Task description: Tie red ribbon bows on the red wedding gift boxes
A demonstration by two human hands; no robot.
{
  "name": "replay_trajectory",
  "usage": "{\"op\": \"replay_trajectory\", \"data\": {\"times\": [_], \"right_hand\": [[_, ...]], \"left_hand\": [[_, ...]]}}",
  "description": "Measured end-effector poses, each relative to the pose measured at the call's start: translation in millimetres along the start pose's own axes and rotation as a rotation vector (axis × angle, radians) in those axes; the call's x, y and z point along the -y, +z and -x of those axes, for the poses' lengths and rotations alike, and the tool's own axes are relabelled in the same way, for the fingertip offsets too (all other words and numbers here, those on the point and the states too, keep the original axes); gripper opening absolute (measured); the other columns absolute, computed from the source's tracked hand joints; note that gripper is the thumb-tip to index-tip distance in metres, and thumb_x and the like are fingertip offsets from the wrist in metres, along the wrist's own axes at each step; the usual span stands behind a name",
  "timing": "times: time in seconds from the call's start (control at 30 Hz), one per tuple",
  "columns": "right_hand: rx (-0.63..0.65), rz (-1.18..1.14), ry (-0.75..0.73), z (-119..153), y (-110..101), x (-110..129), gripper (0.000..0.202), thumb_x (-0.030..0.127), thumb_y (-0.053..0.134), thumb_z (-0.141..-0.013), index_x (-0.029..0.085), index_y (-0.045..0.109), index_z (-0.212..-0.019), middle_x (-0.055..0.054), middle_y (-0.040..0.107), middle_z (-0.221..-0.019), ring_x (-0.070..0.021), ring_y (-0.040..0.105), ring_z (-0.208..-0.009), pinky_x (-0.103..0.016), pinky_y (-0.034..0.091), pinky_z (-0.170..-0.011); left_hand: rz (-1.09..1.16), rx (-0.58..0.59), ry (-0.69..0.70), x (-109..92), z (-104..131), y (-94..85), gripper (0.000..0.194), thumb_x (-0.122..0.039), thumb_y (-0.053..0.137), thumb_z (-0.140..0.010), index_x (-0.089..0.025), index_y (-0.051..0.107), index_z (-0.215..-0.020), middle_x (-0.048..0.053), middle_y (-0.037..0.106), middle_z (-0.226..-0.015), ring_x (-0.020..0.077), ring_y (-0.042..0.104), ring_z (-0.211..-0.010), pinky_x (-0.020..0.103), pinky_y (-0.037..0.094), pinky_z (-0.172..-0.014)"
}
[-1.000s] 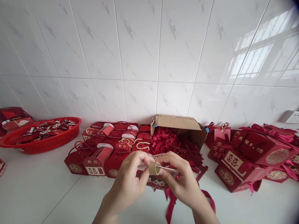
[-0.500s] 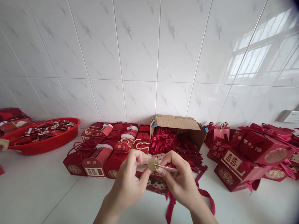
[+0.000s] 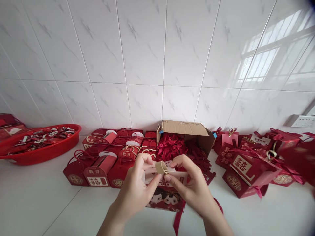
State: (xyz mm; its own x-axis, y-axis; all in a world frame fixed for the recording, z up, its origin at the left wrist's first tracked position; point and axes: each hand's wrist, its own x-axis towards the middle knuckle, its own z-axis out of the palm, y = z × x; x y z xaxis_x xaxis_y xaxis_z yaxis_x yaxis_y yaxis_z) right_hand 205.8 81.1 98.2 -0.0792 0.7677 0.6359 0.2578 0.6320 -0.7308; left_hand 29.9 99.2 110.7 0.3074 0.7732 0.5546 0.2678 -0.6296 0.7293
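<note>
My left hand [image 3: 137, 188] and my right hand [image 3: 189, 188] meet at the centre, fingertips pinched on a gold-beige ribbon loop [image 3: 161, 167]. The left fingers hold the loop's left side; the right thumb and fingers press its right side, where a small shiny bit shows. Just beneath is a red gift box [image 3: 166, 200] with cartoon faces and a pale top panel, partly covered by my hands. Dark red ribbon [image 3: 178, 220] trails from its right side onto the table.
Rows of red gift boxes [image 3: 99, 167] stand behind on the left. A cardboard box [image 3: 184, 127] holds red ribbons. Far left is a red basin [image 3: 71, 144] of wrapped packets. More red boxes [image 3: 246, 173] pile up on the right, where a blurred red shape [image 3: 299, 157] crosses the edge.
The gold loop has tilted and flattened between my fingers, and more of the box below shows. On the right, an upper box has left the pile, and a red blur appears there.
</note>
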Motion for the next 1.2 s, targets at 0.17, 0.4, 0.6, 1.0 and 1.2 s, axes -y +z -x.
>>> {"op": "replay_trajectory", "data": {"times": [0.17,0.4,0.6,1.0,1.2], "right_hand": [[-0.196,-0.226,-0.184,9,-15,6,0.004,0.020,0.059,-0.086,0.022,0.057,-0.083,-0.004,0.056,-0.083,-0.0179,0.055,-0.083,-0.033,0.047,-0.076],[0.125,-0.347,-0.014,15,-18,19,0.025,0.034,0.052,-0.091,0.019,0.057,-0.073,-0.003,0.053,-0.070,-0.0154,0.051,-0.069,-0.031,0.042,-0.066],[0.139,-0.501,0.053,19,-24,22,0.024,0.034,0.055,-0.090,0.020,0.057,-0.070,-0.002,0.052,-0.070,-0.0148,0.050,-0.069,-0.028,0.039,-0.064],[-0.266,-0.569,0.034,32,-85,18,0.018,0.037,0.054,-0.087,0.024,0.063,-0.079,-0.003,0.055,-0.074,-0.0204,0.058,-0.088,-0.035,0.047,-0.082],[-0.620,-0.388,0.014,41,-113,8,0.010,0.032,0.056,-0.082,0.029,0.065,-0.079,-0.004,0.064,-0.091,-0.0252,0.059,-0.103,-0.044,0.046,-0.088]], "left_hand": [[0.041,0.079,-0.096,2,0,1.7,0.029,-0.017,0.054,-0.087,-0.027,0.034,-0.106,0.003,0.069,-0.094,0.0162,0.070,-0.085,0.027,0.056,-0.072],[-0.003,0.325,-0.211,1,1,14.4,0.060,-0.016,0.052,-0.086,-0.033,0.026,-0.137,0.001,0.069,-0.094,0.0173,0.070,-0.089,0.032,0.057,-0.080],[0.004,0.419,-0.200,2,4,23.9,0.070,-0.016,0.051,-0.087,-0.038,0.018,-0.145,0.001,0.066,-0.099,0.0160,0.070,-0.087,0.031,0.057,-0.080],[-0.170,0.094,0.099,8,1,8.5,0.078,-0.025,0.057,-0.088,-0.038,0.008,-0.147,0.003,0.060,-0.119,0.0163,0.059,-0.104,0.033,0.046,-0.096],[-0.157,0.063,0.127,10,2,9.7,0.080,-0.023,0.056,-0.088,-0.034,0.003,-0.148,0.006,0.059,-0.120,0.0162,0.060,-0.100,0.037,0.042,-0.099]]}}
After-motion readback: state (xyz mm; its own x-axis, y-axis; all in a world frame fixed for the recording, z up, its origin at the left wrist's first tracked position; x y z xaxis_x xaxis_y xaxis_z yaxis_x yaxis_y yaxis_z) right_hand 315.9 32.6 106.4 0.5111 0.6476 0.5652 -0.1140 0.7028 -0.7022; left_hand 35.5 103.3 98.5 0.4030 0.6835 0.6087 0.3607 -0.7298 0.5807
